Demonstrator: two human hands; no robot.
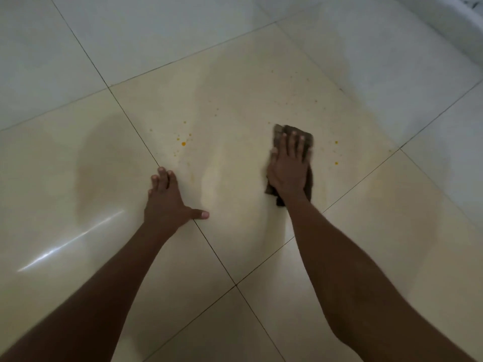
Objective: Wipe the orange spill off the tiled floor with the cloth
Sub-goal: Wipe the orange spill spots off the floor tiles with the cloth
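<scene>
A dark brown cloth (305, 135) lies flat on the cream tiled floor (235, 82). My right hand (287, 168) presses down on it with straight, spread fingers. Orange drops (183, 143) dot the tile to the left of the cloth, and a few more orange specks (336, 163) lie just to its right. Finer specks are scattered further away, toward the top of the tile. My left hand (167, 199) rests on the floor with fingers spread, thumb out, just below and left of the orange drops.
Dark grout lines (125, 113) cross the floor diagonally. A white wall base or ledge (449, 24) runs along the top right corner. A streak of light reflection (70, 241) shines on the tile at left.
</scene>
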